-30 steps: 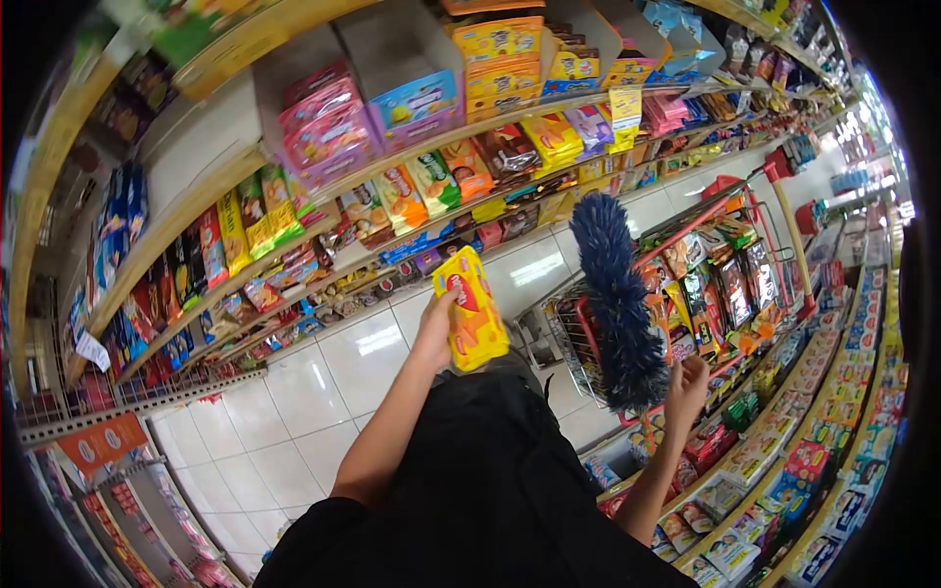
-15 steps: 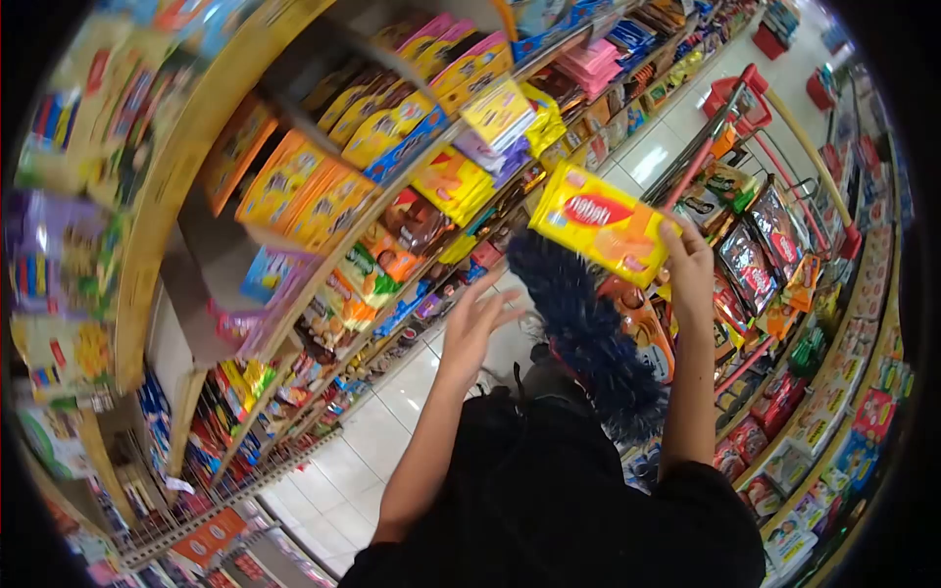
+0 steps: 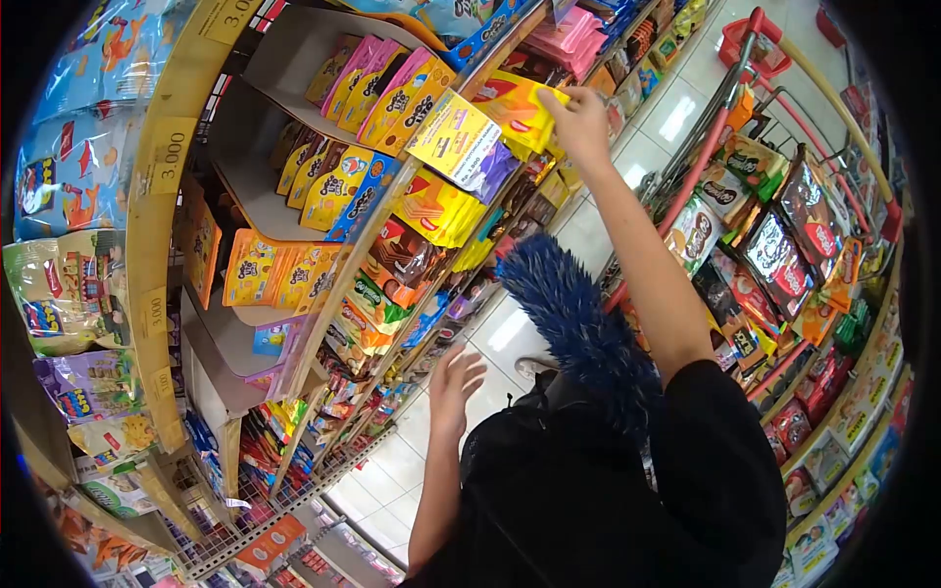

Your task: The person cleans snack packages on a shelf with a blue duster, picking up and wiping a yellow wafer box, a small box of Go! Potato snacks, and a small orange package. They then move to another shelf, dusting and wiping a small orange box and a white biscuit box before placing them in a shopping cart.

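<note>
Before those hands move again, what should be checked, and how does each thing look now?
1. Right hand gripping the yellow rectangular plastic packet: ok, fingers at its edge.
2. Packet's weight resting on the shelf: cannot tell.
3. Left hand supporting the packet: not ok, it is open and well away.
4. Fluffy dark-blue duster away from the packet: ok, it lies apart.
5. Packet away from the red-railed metal cart: ok, they are apart.
</note>
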A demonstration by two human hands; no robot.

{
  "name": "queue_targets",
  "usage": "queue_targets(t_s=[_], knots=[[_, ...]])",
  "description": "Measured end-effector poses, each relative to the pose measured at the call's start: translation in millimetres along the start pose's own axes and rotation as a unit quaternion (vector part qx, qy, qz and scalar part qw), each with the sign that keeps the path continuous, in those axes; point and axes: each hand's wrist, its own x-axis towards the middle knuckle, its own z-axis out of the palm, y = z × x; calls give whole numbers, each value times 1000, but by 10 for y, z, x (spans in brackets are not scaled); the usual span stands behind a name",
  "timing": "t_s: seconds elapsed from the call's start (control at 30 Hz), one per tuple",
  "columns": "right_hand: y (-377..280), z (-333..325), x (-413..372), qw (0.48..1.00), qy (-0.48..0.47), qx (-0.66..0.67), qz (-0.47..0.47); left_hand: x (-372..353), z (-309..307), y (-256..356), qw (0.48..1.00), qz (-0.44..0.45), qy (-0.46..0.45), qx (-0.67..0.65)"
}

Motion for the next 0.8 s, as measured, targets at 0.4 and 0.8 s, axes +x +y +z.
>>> queue_targets(t_s=[0.4,0.8], knots=[[22,-365,-747,995,-18,-22,-96,1326,1574,1441,577,590,-17,564],[-179,-2762,-2794,942,-4,-330,66,195,778,178,739,524,-90,413]])
